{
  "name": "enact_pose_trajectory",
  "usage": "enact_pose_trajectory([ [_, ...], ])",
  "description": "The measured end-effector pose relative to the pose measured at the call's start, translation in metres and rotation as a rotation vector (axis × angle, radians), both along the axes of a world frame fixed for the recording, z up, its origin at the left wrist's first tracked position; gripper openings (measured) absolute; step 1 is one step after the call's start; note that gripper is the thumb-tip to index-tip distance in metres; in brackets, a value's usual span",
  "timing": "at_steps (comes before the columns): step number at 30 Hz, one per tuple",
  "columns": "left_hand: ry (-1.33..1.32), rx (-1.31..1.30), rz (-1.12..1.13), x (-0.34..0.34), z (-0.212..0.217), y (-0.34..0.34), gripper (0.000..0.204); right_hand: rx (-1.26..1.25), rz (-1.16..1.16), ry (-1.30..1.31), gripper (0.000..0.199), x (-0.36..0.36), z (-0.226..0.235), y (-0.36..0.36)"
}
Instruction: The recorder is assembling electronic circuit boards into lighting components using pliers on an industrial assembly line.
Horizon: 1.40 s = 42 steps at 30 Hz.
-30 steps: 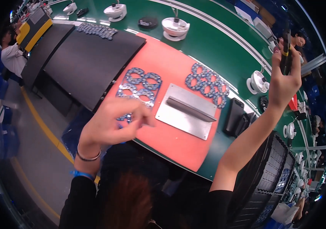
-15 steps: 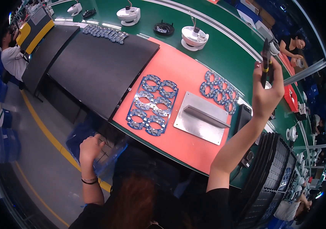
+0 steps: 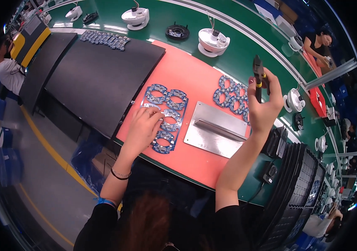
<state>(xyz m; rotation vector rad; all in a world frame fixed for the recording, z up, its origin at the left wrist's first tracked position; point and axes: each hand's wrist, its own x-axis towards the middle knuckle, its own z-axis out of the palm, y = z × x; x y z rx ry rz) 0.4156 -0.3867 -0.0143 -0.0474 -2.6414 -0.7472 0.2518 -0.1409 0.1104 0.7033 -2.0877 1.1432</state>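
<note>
My right hand [image 3: 265, 100] is raised above the right part of the pink mat, closed around cutting pliers [image 3: 258, 77] with dark jaws pointing up and yellow-banded handles. My left hand [image 3: 145, 126] reaches over the left side of a blue circuit board panel [image 3: 170, 120], its fingers curled together on the boards and covering part of them. The panel is made of several joined ring-shaped boards and lies on the pink mat [image 3: 191, 79]. Right of it sits a metal plate [image 3: 212, 140] with an upright ridge. More ring-shaped circuit boards [image 3: 230, 97] lie beyond the plate, partly behind my right hand.
A black sheet-topped surface [image 3: 99, 79] adjoins the mat on the left, bearing a row of boards [image 3: 105, 39]. White rounded housings [image 3: 213, 42] and a black ring part [image 3: 177, 31] stand on the green bench. Black trays [image 3: 287, 196] are stacked at right. Other people work nearby.
My left hand has come up from beside the bench onto the circuit board panel. My right hand, with the pliers, has moved left and slightly lower.
</note>
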Motion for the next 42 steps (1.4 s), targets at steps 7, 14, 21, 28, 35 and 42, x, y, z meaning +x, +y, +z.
enact_pose_trajectory([
  [7,-0.017,0.052,-0.070,-0.013,-0.009,-0.002,0.011,-0.007,-0.056,0.011,0.038,-0.004,0.002,0.012],
  [14,-0.001,0.076,-0.119,-0.017,-0.019,-0.008,0.012,0.007,-0.071,0.017,0.041,-0.007,0.001,0.014],
  [21,-0.068,0.116,-0.197,-0.022,-0.016,-0.014,0.012,-0.002,-0.038,0.019,0.045,-0.009,-0.001,0.014],
  [28,-0.119,0.038,-0.252,-0.023,-0.006,-0.018,0.012,-0.004,-0.028,0.024,0.046,-0.011,-0.005,0.012],
  [35,-0.058,0.069,-0.244,-0.023,-0.007,-0.021,0.015,0.017,-0.049,0.004,0.039,-0.007,0.001,0.013],
  [42,-0.056,-0.034,-0.286,-0.030,-0.001,-0.025,0.014,-0.017,0.000,0.042,0.045,-0.015,-0.007,0.013],
])
